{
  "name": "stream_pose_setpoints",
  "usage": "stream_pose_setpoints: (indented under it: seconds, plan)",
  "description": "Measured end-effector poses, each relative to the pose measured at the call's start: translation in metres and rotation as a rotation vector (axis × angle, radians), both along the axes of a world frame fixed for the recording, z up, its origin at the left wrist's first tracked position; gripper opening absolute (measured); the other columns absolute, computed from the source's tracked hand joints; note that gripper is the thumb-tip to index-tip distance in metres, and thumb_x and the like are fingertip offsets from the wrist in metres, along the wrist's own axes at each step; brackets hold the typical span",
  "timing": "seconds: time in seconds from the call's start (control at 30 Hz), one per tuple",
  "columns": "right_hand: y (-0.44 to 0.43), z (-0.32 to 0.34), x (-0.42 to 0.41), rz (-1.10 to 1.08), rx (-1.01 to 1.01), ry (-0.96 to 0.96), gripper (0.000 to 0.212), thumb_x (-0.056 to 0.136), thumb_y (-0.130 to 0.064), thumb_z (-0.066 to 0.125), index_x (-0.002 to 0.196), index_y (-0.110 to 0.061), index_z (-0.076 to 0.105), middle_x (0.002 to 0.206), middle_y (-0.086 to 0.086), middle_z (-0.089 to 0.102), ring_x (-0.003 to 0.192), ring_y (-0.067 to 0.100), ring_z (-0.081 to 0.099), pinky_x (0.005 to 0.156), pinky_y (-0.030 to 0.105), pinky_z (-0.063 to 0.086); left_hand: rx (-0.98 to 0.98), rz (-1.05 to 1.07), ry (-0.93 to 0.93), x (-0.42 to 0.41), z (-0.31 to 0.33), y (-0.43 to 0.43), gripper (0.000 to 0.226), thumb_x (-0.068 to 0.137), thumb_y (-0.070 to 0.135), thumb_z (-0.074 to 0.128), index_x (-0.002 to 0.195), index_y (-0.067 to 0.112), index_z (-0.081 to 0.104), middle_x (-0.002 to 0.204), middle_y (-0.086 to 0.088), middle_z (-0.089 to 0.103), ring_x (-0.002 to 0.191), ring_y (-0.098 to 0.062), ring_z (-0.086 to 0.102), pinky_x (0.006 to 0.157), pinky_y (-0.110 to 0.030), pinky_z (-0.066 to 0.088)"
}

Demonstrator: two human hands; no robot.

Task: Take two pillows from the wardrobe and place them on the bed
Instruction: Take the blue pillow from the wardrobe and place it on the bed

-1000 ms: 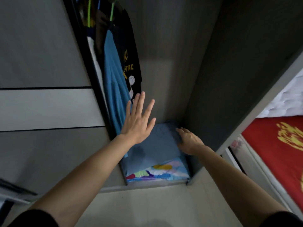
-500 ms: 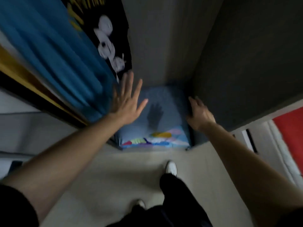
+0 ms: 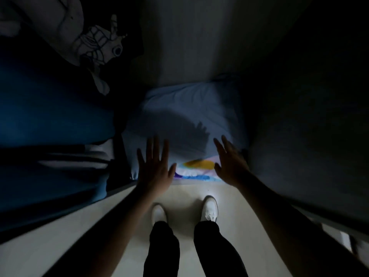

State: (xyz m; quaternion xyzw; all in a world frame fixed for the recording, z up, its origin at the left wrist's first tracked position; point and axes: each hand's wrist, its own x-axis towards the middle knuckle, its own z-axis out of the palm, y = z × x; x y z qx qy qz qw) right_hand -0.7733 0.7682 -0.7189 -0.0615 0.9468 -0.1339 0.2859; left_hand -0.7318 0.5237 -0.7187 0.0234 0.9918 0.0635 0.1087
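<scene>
A pale blue pillow lies flat on the wardrobe floor, filling the narrow compartment. Under its front edge shows a second pillow with a colourful print. My left hand hovers over the front left corner of the blue pillow with its fingers spread, holding nothing. My right hand is at the front right corner, fingers apart and slightly curved, also holding nothing. Both hands cast a shadow on the blue pillow. The view is very dark. The bed is not in view.
Hanging clothes, a blue garment and a black printed shirt, crowd the left side. The dark wardrobe side panel walls the right. My white shoes stand on the pale floor just before the wardrobe.
My head has dipped lower and into the wardrobe, so the scene has darkened. Both hands have drawn back to the pillows' front corners, closer together.
</scene>
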Motion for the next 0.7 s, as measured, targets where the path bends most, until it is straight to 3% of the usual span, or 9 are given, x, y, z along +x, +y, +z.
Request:
stream_pose_setpoints:
  seconds: [0.13, 0.33, 0.57, 0.63, 0.7]
  plan:
    - [-0.019, -0.074, -0.007, 0.022, 0.038, 0.011, 0.093, 0.092, -0.028, 0.061, 0.158, -0.020, -0.004, 0.165, 0.014, -0.010, 0.153, 0.032, 0.003, 0.121, 0.044, 0.016, -0.032, -0.002, -0.102, -0.002, -0.083, -0.009, 0.082, 0.088, 0.048, 0.057, 0.154, 0.012, 0.023, 0.160, -0.022, 0.014, 0.147, -0.043, 0.015, 0.110, -0.069, 0.024]
    - [-0.033, -0.186, -0.009, 0.033, 0.076, 0.068, 0.107, 0.082, -0.017, 0.068, 0.157, -0.018, -0.008, 0.163, 0.021, -0.013, 0.151, 0.040, -0.007, 0.122, 0.053, 0.009, -0.060, -0.060, -0.194, -0.019, -0.198, -0.008, 0.090, 0.087, 0.055, 0.050, 0.156, 0.015, 0.007, 0.162, -0.021, 0.002, 0.149, -0.043, 0.003, 0.112, -0.069, 0.015]
    - [-0.025, -0.288, -0.006, 0.162, 0.132, 0.235, 0.110, 0.072, -0.008, 0.072, 0.158, -0.018, 0.004, 0.163, 0.025, -0.002, 0.149, 0.047, -0.001, 0.121, 0.060, 0.009, -0.123, -0.124, -0.183, -0.028, -0.300, 0.008, 0.123, 0.068, 0.059, 0.073, 0.155, 0.019, -0.003, 0.162, -0.024, -0.001, 0.147, -0.049, 0.001, 0.110, -0.075, 0.009]
    - [-0.026, -0.308, -0.006, 0.183, 0.159, 0.259, 0.110, 0.071, -0.008, 0.070, 0.158, -0.017, 0.003, 0.162, 0.026, 0.001, 0.149, 0.048, 0.002, 0.119, 0.060, 0.012, -0.152, -0.081, -0.154, -0.030, -0.318, 0.012, 0.108, 0.079, 0.041, 0.073, 0.156, 0.020, 0.000, 0.162, -0.023, 0.004, 0.146, -0.050, 0.006, 0.107, -0.077, 0.012]
    - [-0.027, -0.323, -0.007, 0.181, 0.167, 0.267, 0.111, 0.071, -0.008, 0.070, 0.158, -0.017, 0.001, 0.163, 0.026, 0.000, 0.149, 0.048, 0.001, 0.119, 0.060, 0.012, -0.155, -0.064, -0.083, -0.035, -0.337, 0.016, 0.067, 0.096, 0.016, 0.055, 0.154, 0.022, 0.021, 0.157, -0.020, 0.028, 0.140, -0.049, 0.029, 0.100, -0.075, 0.032]
